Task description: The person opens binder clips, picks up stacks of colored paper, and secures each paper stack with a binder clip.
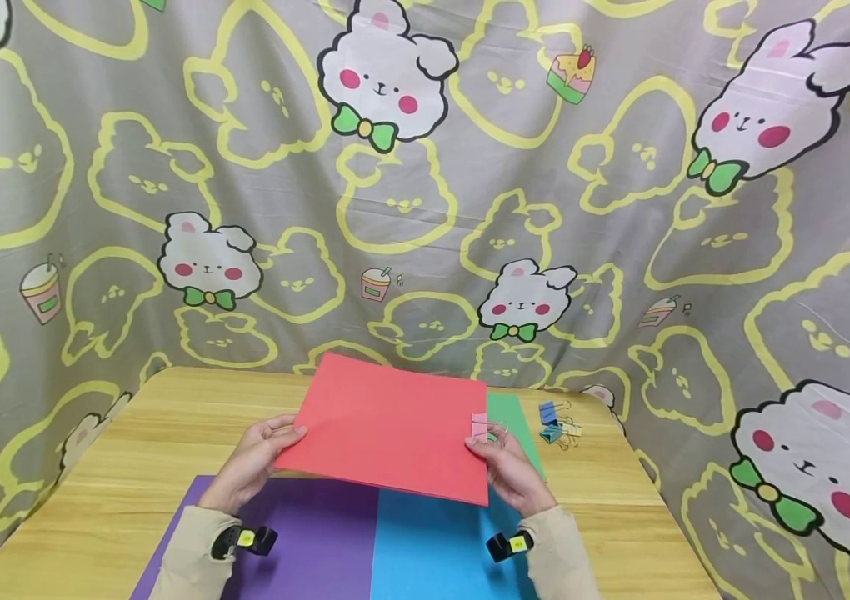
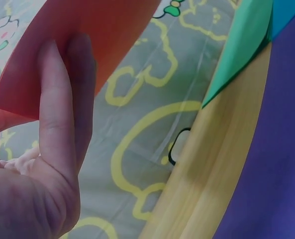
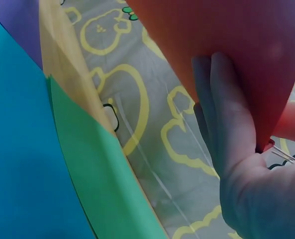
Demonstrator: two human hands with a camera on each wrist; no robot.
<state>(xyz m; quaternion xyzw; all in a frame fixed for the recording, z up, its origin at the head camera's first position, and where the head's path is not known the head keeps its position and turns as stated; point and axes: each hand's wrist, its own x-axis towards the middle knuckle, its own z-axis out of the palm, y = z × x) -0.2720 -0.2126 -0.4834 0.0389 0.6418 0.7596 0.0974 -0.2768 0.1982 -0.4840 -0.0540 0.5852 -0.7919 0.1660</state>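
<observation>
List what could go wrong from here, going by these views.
1. The red sheet is held up by its side edges, so if the left hand or right hand slips, it could drop onto the purple sheet and blue sheet below.
2. The pink clip sits right by the right hand's fingers; a nudge might shift it or crease the edge.

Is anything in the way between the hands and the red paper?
No, nothing visible is. The left hand grips the left edge of the red paper, and the right hand grips its right edge, near the pink clip.
</observation>
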